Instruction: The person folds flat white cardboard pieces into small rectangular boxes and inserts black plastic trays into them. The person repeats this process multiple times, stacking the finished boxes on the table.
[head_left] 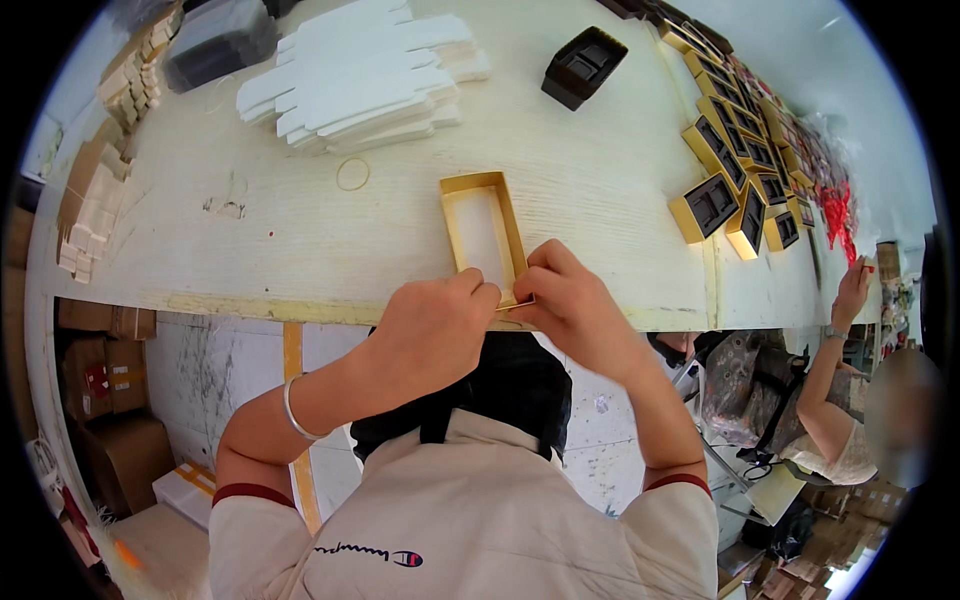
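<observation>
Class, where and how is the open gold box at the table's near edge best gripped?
Probably grip the gold box across its long walls toward the far end, from above: it lies open side up, and the left hand and right hand occupy the near end.

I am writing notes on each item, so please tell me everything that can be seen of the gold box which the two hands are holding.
The gold box is an open-topped rectangle, apparently of folded card, with gold walls and a whitish floor; no contents show. It sits open side up on the pale table, near the front edge, its long sides running away from that edge. The left hand and right hand pinch its near end, partly hiding it.
</observation>
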